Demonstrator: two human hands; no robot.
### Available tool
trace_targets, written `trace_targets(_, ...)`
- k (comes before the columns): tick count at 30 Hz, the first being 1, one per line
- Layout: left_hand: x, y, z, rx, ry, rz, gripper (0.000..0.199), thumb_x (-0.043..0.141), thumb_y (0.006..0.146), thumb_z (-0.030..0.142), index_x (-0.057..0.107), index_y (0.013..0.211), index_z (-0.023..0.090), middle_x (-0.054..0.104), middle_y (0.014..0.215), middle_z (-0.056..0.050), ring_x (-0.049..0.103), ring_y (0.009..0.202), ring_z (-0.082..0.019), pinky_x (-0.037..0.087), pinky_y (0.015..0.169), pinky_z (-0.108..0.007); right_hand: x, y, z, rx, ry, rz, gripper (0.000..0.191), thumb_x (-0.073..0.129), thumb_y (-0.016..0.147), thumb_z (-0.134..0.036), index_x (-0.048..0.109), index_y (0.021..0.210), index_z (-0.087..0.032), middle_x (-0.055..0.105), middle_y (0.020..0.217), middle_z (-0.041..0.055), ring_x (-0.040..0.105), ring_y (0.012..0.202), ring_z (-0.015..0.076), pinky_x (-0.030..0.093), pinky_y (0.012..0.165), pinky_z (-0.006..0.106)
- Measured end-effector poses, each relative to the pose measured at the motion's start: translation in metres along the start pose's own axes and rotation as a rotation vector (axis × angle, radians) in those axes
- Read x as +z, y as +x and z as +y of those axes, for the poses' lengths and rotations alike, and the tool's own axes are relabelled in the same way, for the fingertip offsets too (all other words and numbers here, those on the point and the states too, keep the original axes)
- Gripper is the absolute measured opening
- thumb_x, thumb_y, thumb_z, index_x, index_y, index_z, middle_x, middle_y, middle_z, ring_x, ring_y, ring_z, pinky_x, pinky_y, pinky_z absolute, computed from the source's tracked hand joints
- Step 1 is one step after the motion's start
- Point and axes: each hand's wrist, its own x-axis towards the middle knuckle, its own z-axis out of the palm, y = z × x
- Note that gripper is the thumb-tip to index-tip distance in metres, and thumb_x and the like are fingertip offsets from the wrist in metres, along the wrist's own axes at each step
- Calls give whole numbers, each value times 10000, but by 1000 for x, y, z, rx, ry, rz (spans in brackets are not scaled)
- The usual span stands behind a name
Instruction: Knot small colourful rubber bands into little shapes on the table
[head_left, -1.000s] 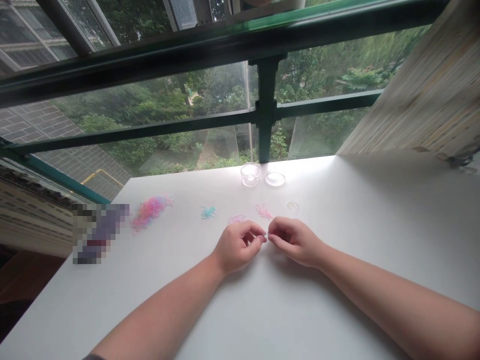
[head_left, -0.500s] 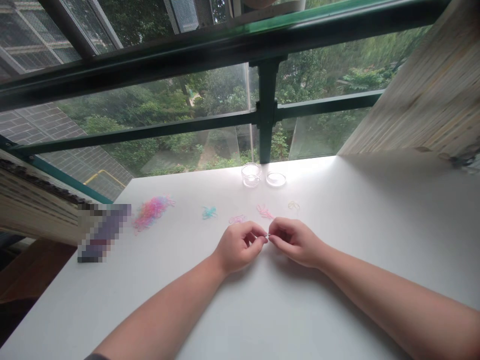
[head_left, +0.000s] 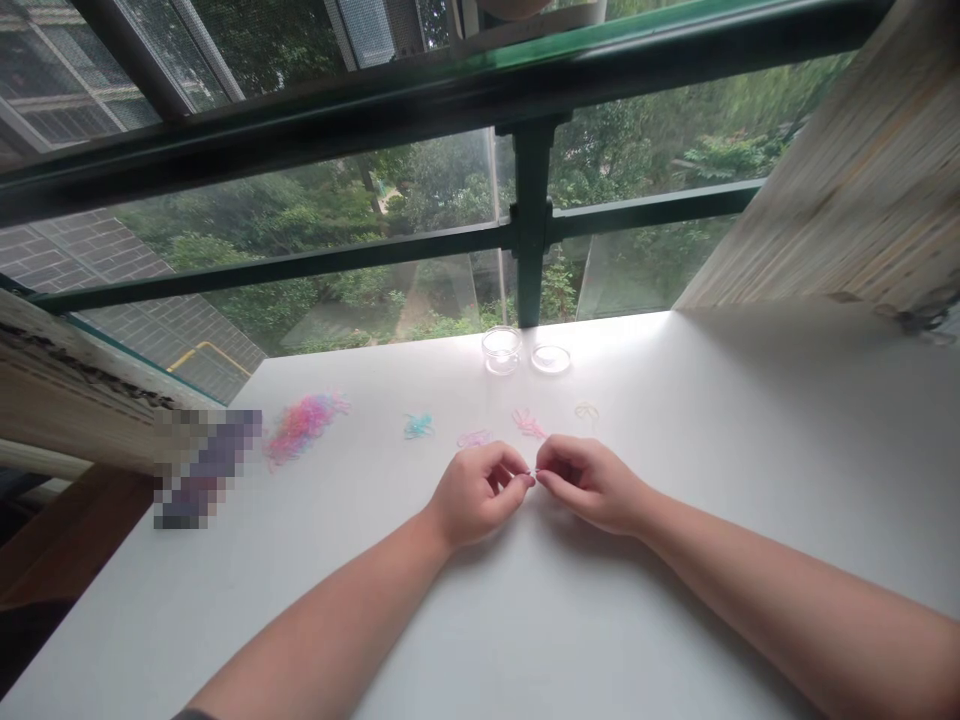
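Note:
Over the white table point(head_left: 480, 620), my left hand point(head_left: 480, 497) and my right hand point(head_left: 592, 485) meet with their fingertips nearly touching. Each pinches thumb against forefinger. Whatever lies between the fingertips is too small to make out. Just beyond the hands are small heaps of thin rubber bands: a lilac heap point(head_left: 474, 439), partly behind my left hand, a pink heap point(head_left: 529, 423), a turquoise heap point(head_left: 418, 426) and a few pale yellow bands point(head_left: 587, 411). Farther left lies a larger mixed heap point(head_left: 306, 428) in pink, purple, blue and orange.
A clear round jar point(head_left: 502, 352) stands at the table's window edge, with a clear round lid point(head_left: 551, 360) to its right. A blurred-out dark object point(head_left: 210, 470) lies at the left edge. Curtains point(head_left: 825, 180) hang beside the green window frame point(head_left: 531, 220).
Both hands hold nearly the same pinch with only a tiny shift at the fingertips. The heaps, jar and lid have not moved; the view has tilted very slightly.

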Motion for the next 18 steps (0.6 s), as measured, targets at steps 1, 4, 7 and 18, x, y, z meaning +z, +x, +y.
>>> trace_targets(1,0,0,0,0,2,2,86,574,772,239,581,769,153,620,659,-21,521,521,-90,415,511,-211,0,0,0,1,-1,0,63,507,789,-130,493,741,-169,449,594,-44,382,524,75,318,492,202)
trace_targets(4,0,0,0,0,5,4,84,580,768,238,580,769,154,616,660,-19,522,524,-90,412,512,-211,0,0,0,3,0,1,66,506,788,-129,490,739,-170,445,590,-46,379,521,74,314,490,202)
trace_targets(7,0,0,-1,1,7,0,83,577,771,237,580,779,155,615,664,-18,529,530,-92,413,518,-213,0,0,0,2,-1,5,72,506,786,-128,485,733,-171,442,587,-47,375,520,74,311,491,203)
trace_targets(18,-1,0,0,2,9,-9,79,587,757,233,567,752,157,584,611,-2,492,498,-82,390,495,-207,0,1,-1,7,-9,-1,65,504,794,-143,490,737,-171,454,596,-42,378,529,79,321,500,209)
